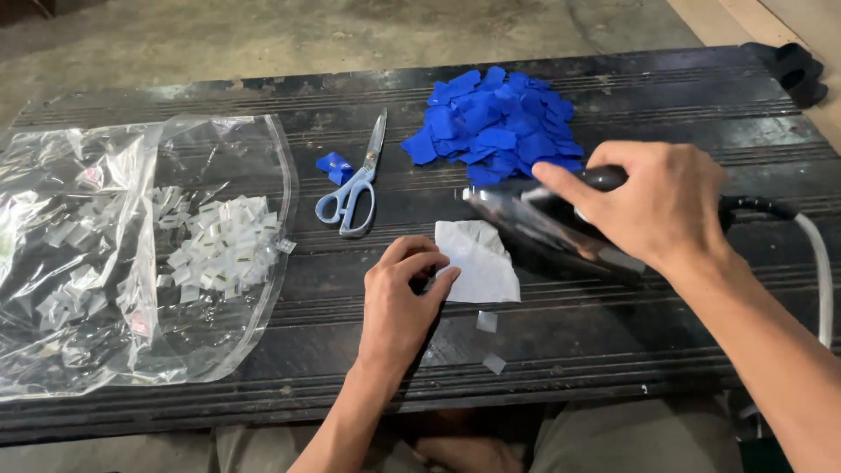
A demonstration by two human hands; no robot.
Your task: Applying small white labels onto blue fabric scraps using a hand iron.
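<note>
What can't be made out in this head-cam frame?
Head view only:
- Iron: blurred by motion; its handle is covered by the right hand, its soleplate faces away.
- White sheet: its left edge sits under the left hand, its right part under the iron.
- Iron cord: cut off by the right edge.
- Small white pieces in the clear plastic bag: too small and glare-covered to tell what they are.

Even, soft daylight, moderately bright; short, faint shadows under the hands. Glare on the clear bag [131, 254] and the iron [547, 229], which is motion-blurred; the rest is sharp.
</note>
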